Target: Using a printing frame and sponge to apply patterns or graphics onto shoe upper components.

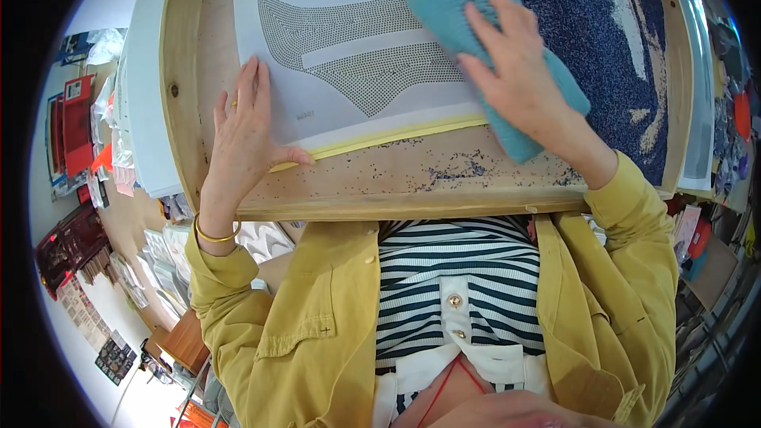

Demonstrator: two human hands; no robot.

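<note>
A wooden tray (317,208) carries, toward its far edge, a patterned sheet (361,47), likely light, best held by its edges, overlapped by a soft-looking teal cloth (445,12) beneath the spread right hand (517,75), the sheet's near-left corner under the left hand (244,133), thumb apart.

Template sheet (361,54), one: white, lying flat in a shallow wooden tray (412,211); a curved, tapering motif in close rows of small dark dots surrounds a plain white bar; yellow strip along the near edge; faint pencil marks above the motif.

Cloth (445,1), one: teal, ribbed, oblong, set diagonally, its far-left part covering the sheet's right end.
</note>
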